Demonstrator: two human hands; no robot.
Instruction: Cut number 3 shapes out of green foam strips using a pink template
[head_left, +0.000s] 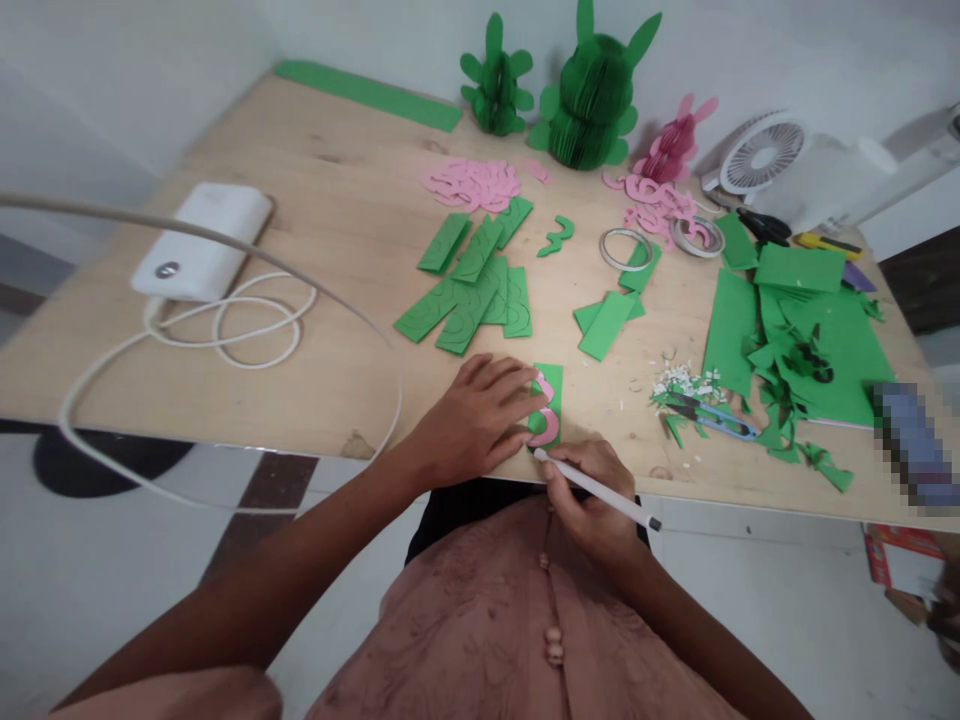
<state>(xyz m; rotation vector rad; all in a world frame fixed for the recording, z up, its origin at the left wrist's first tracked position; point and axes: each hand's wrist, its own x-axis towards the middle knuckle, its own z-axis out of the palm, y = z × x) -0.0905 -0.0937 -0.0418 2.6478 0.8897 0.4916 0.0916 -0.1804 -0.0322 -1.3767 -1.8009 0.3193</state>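
Observation:
My left hand lies flat near the table's front edge, its fingers pressing a pink curved paper template onto a small green paper rectangle. My right hand grips a white pen whose tip touches the lower edge of the pink template. Green strips with pencilled curves lie just beyond my hands.
A white power bank with a looped white cable sits at the left. Green paper cacti, a pink one, pink cut-outs, tape rolls, blue-handled scissors, green sheets with scraps and a white fan stand right and behind.

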